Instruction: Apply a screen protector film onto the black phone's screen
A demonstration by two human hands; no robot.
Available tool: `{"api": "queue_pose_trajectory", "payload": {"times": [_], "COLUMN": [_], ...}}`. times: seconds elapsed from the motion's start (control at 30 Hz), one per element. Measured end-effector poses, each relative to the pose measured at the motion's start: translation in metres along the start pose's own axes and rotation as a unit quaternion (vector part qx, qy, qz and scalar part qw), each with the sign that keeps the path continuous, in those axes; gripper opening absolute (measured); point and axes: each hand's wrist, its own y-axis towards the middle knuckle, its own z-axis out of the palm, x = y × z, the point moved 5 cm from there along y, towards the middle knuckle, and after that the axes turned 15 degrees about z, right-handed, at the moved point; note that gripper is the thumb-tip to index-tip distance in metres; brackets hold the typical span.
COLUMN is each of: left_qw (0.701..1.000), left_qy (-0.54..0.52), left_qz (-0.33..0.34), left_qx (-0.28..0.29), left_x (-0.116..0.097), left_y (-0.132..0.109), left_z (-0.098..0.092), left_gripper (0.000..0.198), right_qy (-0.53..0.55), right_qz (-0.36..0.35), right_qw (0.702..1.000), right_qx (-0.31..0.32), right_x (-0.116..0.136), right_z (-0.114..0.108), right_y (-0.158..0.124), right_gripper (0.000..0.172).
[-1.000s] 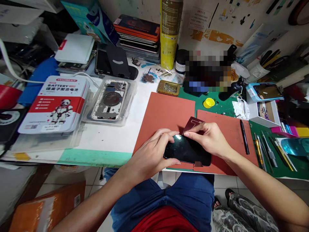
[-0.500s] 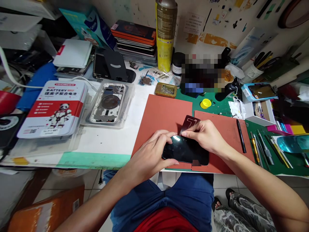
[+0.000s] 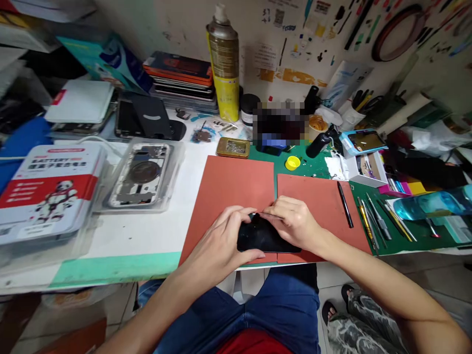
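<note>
A black phone lies screen up on the near edge of the left red mat. My left hand wraps its left end, thumb along the near edge and fingers curled over the far edge. My right hand rests on the phone's right part and pinches a thin dark red card. The card shows only as a sliver, edge-on, at the phone's far edge between my two hands' fingertips. Most of the phone's right half is hidden under my right hand.
A second red mat lies to the right, with a black pen and several hand tools on the green mat. Behind stand a spray can, a brass tin and a yellow cap. Left: a phone housing in a clear tray and a battery box.
The card, held tilted up above the phone a second ago, has come down to the phone's far edge. My fingertips have closed together there. The view has tilted upward.
</note>
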Motion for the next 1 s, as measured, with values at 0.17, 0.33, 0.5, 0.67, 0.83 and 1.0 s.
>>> {"api": "queue_pose_trajectory", "payload": {"times": [0.17, 0.33, 0.5, 0.67, 0.83, 1.0], "left_qw": [0.999, 0.999, 0.999, 0.999, 1.000, 1.000], "left_qy": [0.028, 0.048, 0.046, 0.033, 0.006, -0.010], "left_qz": [0.005, 0.001, 0.001, -0.007, -0.014, -0.016], "left_qx": [-0.017, -0.023, -0.028, -0.023, -0.010, -0.007], "left_x": [0.009, 0.009, 0.006, 0.007, 0.004, 0.001], "left_y": [-0.003, -0.002, -0.001, -0.002, -0.003, 0.000], "left_z": [0.002, 0.000, -0.001, 0.001, 0.001, 0.001], "left_gripper": [0.063, 0.063, 0.059, 0.061, 0.064, 0.064], "right_qy": [-0.046, -0.067, -0.068, -0.059, 0.018, 0.090], "right_qz": [-0.049, -0.059, -0.056, -0.051, -0.006, 0.026], "right_qw": [0.997, 0.996, 0.996, 0.997, 1.000, 0.996], "right_qx": [0.029, 0.029, 0.024, 0.025, 0.014, -0.012], "right_x": [-0.002, -0.002, -0.003, -0.003, -0.006, -0.009], "right_z": [0.000, -0.006, -0.011, -0.014, -0.015, -0.014], "right_y": [0.003, 0.001, -0.003, -0.004, -0.002, -0.004], "right_gripper": [0.024, 0.024, 0.028, 0.026, 0.025, 0.023]}}
